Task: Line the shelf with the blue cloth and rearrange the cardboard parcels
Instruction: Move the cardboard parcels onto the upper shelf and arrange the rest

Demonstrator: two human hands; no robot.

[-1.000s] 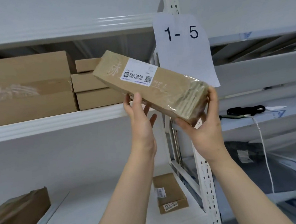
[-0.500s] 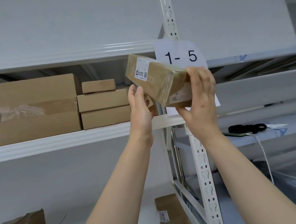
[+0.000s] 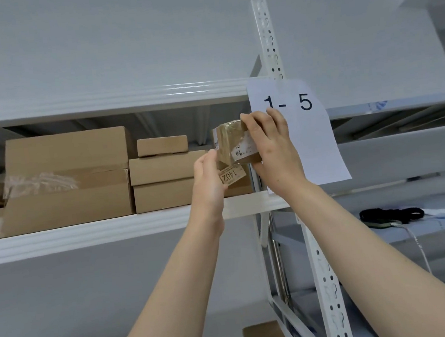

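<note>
— Where's there room on the middle shelf (image 3: 86,235)?

— Little. The large cardboard box (image 3: 67,180) fills the left. Just beside it are two stacked boxes (image 3: 168,181) with a small box (image 3: 162,145) on top.

— And the right end?

— Blocked. The taped parcel (image 3: 227,140) sits over a tagged box (image 3: 240,185) between the stack and the upright post (image 3: 269,41).

— Any way in?

— Over the small box, under the upper shelf beam (image 3: 100,101). Right of the post, the paper sign (image 3: 311,143) hangs across the next bay.
</note>
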